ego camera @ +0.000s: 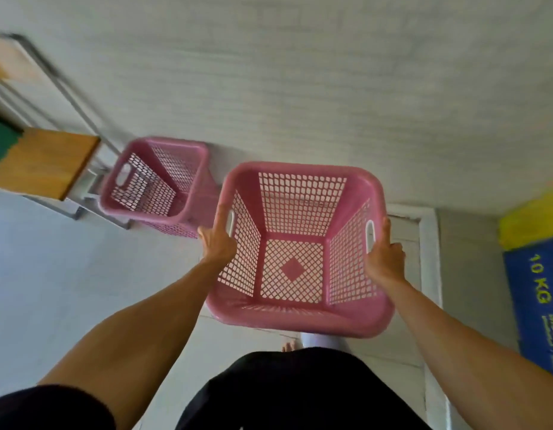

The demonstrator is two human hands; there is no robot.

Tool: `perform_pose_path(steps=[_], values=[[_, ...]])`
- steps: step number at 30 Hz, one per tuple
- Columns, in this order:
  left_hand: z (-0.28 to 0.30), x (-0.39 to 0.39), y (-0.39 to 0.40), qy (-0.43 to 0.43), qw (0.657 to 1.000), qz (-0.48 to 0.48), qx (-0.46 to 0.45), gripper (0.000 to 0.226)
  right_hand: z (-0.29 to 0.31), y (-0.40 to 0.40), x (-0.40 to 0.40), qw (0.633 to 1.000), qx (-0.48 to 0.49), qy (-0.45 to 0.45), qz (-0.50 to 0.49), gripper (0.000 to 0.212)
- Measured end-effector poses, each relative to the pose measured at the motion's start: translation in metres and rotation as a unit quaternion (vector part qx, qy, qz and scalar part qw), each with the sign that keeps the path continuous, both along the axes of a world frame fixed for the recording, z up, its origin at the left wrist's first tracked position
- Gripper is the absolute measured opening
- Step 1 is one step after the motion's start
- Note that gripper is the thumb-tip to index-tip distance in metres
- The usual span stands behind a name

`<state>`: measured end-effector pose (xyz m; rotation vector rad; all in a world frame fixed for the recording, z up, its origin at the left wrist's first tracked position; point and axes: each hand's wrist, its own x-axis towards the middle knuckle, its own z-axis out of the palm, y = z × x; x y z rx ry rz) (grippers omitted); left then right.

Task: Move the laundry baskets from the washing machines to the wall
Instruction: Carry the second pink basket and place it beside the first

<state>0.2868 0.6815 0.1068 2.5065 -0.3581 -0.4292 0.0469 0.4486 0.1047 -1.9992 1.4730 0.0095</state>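
Carrying item one, a pink laundry basket (295, 243), empty, perforated on all sides, with a solid diamond in the middle of its base. I am holding it off the floor (51, 259) in front of my body, rim level or close to it. My left hand (217, 243) is closing on the left rim beside the handle slot, one finger lying straight along the edge; my right hand (383, 254) is gripping the right rim at the other slot, fingers curled over it. Item two, a second pink basket (157, 178), also empty, is already standing on the floor at the foot of the wall (300, 88), just beside the leg of a wooden table (45, 162) to its left. I am facing that wall, so the step in hand looks like the delivery of the carried basket. The next move, as I judge it, is lowering this one to the floor against the wall to the right of the parked one, keeping both rims clear of each other, then releasing both hands together. A blue and yellow sack (535, 274) marked 10 KG is sitting at the far right; I am staying left of it.
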Motion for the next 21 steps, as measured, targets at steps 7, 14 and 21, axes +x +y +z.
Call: perform_pose_path(steps=[7, 14, 21], values=[[-0.028, 0.107, 0.005, -0.021, 1.000, 0.018, -0.012, 0.091, -0.027, -0.015, 0.117, 0.998, 0.036, 0.017, 0.043, 0.064], [-0.063, 0.199, -0.019, 0.076, 0.990, 0.059, 0.108, 0.096, -0.067, -0.050, 0.199, 0.992, 0.093, 0.048, 0.074, 0.062], [-0.097, 0.273, -0.042, 0.098, 0.977, 0.066, 0.176, 0.048, -0.116, -0.070, 0.250, 0.981, 0.112, 0.102, 0.121, 0.067]])
